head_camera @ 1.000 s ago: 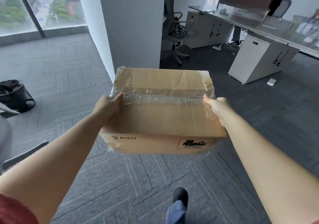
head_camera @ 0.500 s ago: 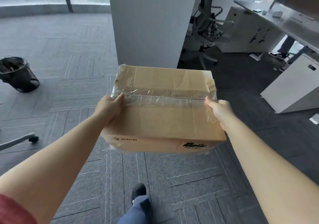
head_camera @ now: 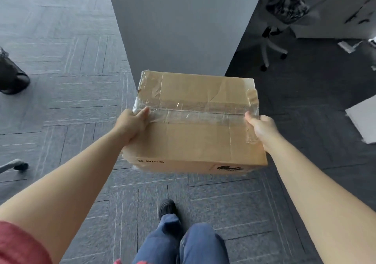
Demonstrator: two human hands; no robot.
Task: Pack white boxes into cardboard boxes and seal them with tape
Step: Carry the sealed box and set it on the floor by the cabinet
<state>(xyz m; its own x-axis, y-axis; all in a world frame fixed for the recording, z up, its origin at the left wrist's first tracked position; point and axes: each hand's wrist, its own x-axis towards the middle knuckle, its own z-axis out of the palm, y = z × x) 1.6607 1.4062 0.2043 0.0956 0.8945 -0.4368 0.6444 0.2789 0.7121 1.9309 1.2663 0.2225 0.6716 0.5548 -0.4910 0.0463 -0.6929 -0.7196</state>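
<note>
Taped cardboard box (head_camera: 195,121) is up in the air in front of the pillar (head_camera: 179,23), left hand (head_camera: 132,121) & right hand (head_camera: 262,127) clamped on opposite sides. Imo keep it level, lower w/ knees.

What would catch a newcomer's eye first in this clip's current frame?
The taped cardboard box in mid-frame, carried above the grey carpet, with clear tape along its top seam. The left hand and right hand grip its opposite ends. Just beyond it stands a wide grey pillar, with an office chair to the upper right.
</note>
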